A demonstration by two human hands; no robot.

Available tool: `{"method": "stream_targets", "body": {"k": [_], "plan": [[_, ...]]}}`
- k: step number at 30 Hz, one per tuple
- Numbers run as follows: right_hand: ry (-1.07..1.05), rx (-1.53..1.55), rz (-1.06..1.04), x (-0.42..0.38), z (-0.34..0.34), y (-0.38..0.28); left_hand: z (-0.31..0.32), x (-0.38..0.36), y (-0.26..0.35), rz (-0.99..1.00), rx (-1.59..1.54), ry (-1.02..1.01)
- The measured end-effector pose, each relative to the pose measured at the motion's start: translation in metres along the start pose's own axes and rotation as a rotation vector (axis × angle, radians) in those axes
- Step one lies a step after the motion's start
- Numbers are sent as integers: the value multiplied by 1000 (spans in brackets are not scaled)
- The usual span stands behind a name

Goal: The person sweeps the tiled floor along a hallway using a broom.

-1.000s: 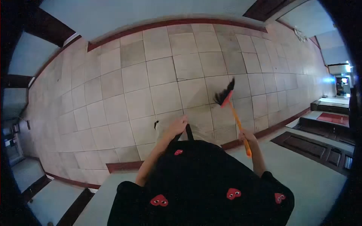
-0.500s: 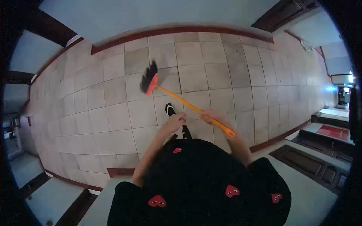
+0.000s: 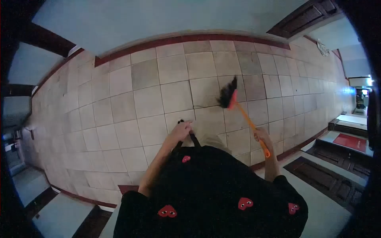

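Right hand (image 3: 260, 135) wrapped firmly round the upper shaft of 1 orange-handled broom (image 3: 246, 116). Left hand (image 3: 182, 130) lay near 2 black straps (image 3: 194, 139); whether it gripped anything, I couldn't tell. Farther out, the broom's red head (image 3: 233, 100) carried ragged, flaring black bristles (image 3: 227, 93) over pale floor tiles (image 3: 174, 99). Beyond ran dark red skirting (image 3: 190, 38).
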State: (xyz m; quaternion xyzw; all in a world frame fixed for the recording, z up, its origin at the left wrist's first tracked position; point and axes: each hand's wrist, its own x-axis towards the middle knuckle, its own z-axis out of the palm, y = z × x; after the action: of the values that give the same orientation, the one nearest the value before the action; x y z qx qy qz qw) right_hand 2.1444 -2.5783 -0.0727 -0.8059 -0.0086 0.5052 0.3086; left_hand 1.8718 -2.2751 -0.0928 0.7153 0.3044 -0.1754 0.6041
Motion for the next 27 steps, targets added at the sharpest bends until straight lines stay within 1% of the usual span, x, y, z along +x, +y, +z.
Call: {"method": "stream_targets", "body": {"k": [1,2,4,5,8,10,11,12,14,15,16,17,18,20,21,23,24,26,27], "plan": [[130,-218,-30,-6,-2,-9,0,1,2,248,124,123],[133,-217,-29,-3,-4,-11,0,6,6,250,124,120],[454,-718,-253,-1,-8,-13,-5,11,25,162,-21,124],[494,-808,-295,-1,-11,-16,-11,16,32,158,28,113],[233,-561,-268,-40,-7,-90,-19,43,29,91,-1,77],[104,-337,-269,-45,0,-137,-33,54,53,100,-29,112],[-31,-106,-253,-41,-3,-152,-43,57,67,99,-55,133],[-32,-105,-256,-18,-6,-152,-53,62,80,100,-53,135],[-711,635,77,52,-11,-145,-68,79,104,208,155,210],[-647,537,74,70,-1,-163,-68,94,104,201,144,216],[-587,439,70,86,23,-186,-66,110,97,228,138,313],[-663,349,54,107,40,-207,-65,121,95,250,130,416],[-743,264,41,126,57,-225,-67,124,104,232,123,426],[-660,-184,-10,164,83,-248,-76,136,129,172,174,356],[-675,-193,-5,175,86,-255,-75,144,134,157,167,364],[-757,-241,-218,191,87,-262,-69,161,143,71,-12,329],[-761,-243,-216,189,78,-268,-63,176,137,67,-14,330],[-693,-70,-99,175,48,-277,-45,207,117,320,-88,310],[-624,-88,-21,187,34,-263,-45,209,128,317,-91,308]]}}
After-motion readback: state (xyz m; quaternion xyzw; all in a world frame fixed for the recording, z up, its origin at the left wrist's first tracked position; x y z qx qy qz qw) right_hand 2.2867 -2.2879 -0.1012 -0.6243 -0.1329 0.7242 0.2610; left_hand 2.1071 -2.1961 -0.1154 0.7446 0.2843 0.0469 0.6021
